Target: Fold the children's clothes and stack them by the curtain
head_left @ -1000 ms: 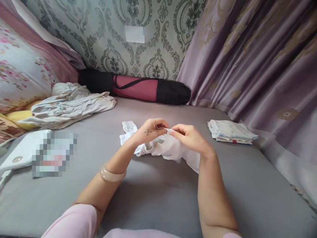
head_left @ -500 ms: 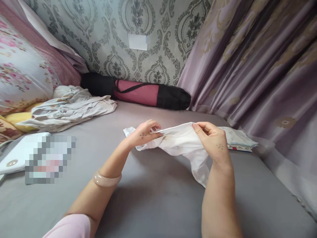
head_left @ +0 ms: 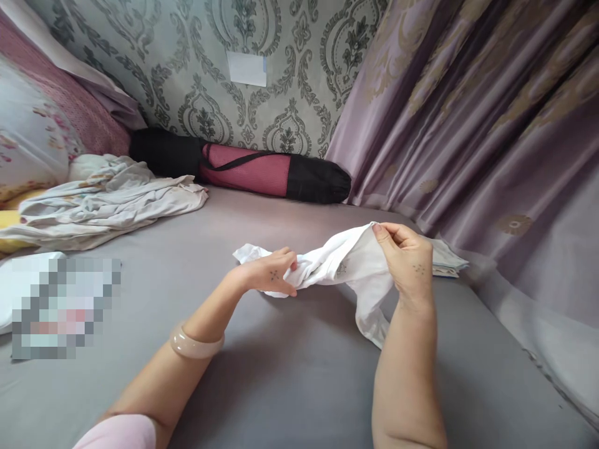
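A small white garment (head_left: 344, 265) is stretched between my hands above the grey bed sheet (head_left: 290, 368). My left hand (head_left: 269, 279) is closed round its bunched left part, low near the sheet. Higher and to the right, my right hand (head_left: 408, 262) pinches the garment's upper edge between thumb and fingers. One loose end pokes out left of my left hand, and another hangs down under my right wrist. A pale bangle (head_left: 195, 344) sits on my left forearm.
A folded stack of cloth (head_left: 447, 262) lies just behind my right hand by the purple curtain (head_left: 472, 125). Rumpled light clothes (head_left: 107, 199) lie at the left near the pillows. A pink and black roll bag (head_left: 262, 171) rests against the patterned wall.
My hands have moved apart, drawing the white garment out lengthwise. The right hand rose and went right; the left hand sank toward the sheet and closed round the cloth.
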Demonstrator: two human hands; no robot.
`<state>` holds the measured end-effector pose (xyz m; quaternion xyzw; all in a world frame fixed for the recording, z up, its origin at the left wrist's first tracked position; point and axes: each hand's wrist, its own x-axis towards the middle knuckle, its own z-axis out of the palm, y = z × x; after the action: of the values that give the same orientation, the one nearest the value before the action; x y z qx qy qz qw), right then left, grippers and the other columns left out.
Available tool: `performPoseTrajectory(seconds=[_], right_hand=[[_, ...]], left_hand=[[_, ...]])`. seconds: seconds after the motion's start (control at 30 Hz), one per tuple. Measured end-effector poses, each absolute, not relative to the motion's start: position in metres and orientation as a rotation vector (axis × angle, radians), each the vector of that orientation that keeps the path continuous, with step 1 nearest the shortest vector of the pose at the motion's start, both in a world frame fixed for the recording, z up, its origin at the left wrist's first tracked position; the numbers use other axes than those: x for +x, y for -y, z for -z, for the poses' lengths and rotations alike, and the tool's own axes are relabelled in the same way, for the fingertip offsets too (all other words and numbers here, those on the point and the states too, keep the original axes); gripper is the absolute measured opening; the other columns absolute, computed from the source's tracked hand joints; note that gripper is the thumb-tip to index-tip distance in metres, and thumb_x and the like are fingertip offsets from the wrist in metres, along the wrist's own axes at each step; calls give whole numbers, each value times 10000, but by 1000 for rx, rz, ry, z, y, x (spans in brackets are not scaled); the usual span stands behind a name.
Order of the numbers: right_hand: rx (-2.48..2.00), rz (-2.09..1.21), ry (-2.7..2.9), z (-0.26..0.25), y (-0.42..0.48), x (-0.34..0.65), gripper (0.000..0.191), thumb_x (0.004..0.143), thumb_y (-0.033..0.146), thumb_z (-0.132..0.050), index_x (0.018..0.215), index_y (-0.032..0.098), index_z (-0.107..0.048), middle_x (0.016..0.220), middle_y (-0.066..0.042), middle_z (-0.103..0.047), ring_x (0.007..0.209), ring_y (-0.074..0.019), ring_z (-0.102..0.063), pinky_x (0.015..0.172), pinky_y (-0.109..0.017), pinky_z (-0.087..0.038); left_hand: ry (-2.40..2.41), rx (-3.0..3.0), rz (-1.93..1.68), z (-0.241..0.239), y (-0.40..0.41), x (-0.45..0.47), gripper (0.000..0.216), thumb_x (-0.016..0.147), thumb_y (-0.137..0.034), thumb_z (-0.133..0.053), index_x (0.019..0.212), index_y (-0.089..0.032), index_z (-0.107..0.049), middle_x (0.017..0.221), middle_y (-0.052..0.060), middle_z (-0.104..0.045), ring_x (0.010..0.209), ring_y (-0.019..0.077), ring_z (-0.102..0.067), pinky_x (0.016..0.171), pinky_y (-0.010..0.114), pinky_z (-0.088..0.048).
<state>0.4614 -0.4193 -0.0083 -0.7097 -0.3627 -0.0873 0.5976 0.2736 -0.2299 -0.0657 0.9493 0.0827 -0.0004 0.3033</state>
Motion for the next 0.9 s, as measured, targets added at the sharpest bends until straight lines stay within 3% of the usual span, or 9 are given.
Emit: performPoseTrajectory(seconds=[0.13,0.23,0.47,0.7,0.8,0.9], right_hand=[[-1653,200,842,6,420,458,342,761,513,-719,863,187,-736,799,-37,-722,726,-179,-651,683,-310,-523],[-1616,188,787,4,423,460,353,723,520,-750,852,192,-740,778,-25,-718,693,-170,-643,650,-298,-518],[-1537,-13,683,5,421,461,340,668,503,-791,819,202,-744,755,-18,-715,629,-151,-618,567,-268,-485],[-1665,-177,763,35,396,467,409,673,544,-768,837,170,-744,742,-44,-721,661,-171,-629,606,-280,-483],[-1705,-172,790,41,393,469,434,689,565,-745,846,160,-743,740,-56,-720,665,-181,-632,607,-285,-479],[-1715,-156,795,41,393,469,437,692,569,-738,841,158,-743,748,-63,-721,661,-186,-630,594,-285,-476]], left_hand=[[-246,2560,4,72,221,277,60,730,-255,-546,768,-209,-554,879,39,-600,758,181,-572,682,280,-424],[-355,2341,-2,66,204,269,103,704,-272,-541,783,-206,-548,760,6,-615,676,167,-568,593,262,-395],[-508,1532,-419,50,169,234,235,697,-314,-599,892,-201,-534,666,-31,-548,501,98,-493,469,220,-357],[-822,2108,-543,84,155,247,233,658,-374,-642,795,-191,-600,749,22,-610,712,177,-567,632,287,-441],[-776,2286,-697,79,171,261,213,722,-394,-628,789,-192,-624,831,46,-619,802,192,-552,714,308,-437],[-578,2262,-663,61,201,272,267,784,-459,-610,758,-193,-620,814,36,-614,775,175,-538,696,290,-428]])
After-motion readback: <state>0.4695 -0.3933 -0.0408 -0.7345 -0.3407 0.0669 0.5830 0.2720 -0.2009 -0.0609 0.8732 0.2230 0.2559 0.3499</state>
